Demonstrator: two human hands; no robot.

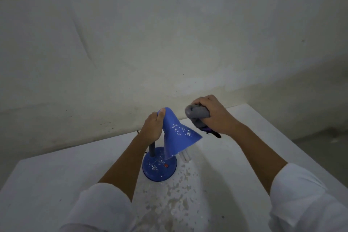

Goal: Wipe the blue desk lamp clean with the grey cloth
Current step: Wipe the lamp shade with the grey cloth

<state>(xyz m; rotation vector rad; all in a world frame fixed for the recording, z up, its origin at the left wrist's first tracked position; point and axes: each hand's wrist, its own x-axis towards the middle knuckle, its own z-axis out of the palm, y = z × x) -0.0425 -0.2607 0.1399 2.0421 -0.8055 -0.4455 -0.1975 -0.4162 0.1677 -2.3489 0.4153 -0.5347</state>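
The person is wearing a white, loose-fitting garment [320, 216]. The left sleeve [99, 205] and the right sleeve [301, 190] are ending near the elbows, where the fabric is bunching into soft folds. Both forearms [122, 164] are showing bare below the cuffs. The left hand [152, 128] and the right hand [214, 115] are going uncovered.

White table [56, 184] is seen across the near half, its far edge set close to a stained off-white wall [169, 34]. Pale flecks [180, 190] are scattered over the tabletop around centre, running toward the near edge. A small purple-and-black object [214, 134] is seen far right of centre, mostly hidden, type can't be told. Grey floor [331, 143] is visible past the table's right edge
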